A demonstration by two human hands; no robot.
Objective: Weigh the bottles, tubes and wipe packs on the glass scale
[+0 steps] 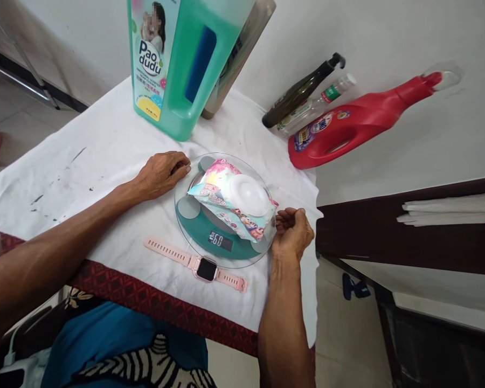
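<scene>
A round glass digital scale [194,231] with a teal front band and a lit display lies on the white cloth. On top of it rests a soft pack of wipes [222,194] with a white plastic lid, tilted across the glass. My left hand [161,175] is at the scale's left rim, fingers curled, with thumb and forefinger at the glass edge. At the right rim is my right hand [293,231], palm turned partly up and fingers bent in at the edge, close to the pack's corner. A pink smartwatch [206,269] lies stretched out in front of the scale.
Behind the scale stands a large green soap jug [178,81], partly covering a grey bottle [242,54]. At the right back are a dark pump bottle [299,94], a clear bottle [307,110] and a red detergent bottle [355,121]. The table's right edge drops to the floor.
</scene>
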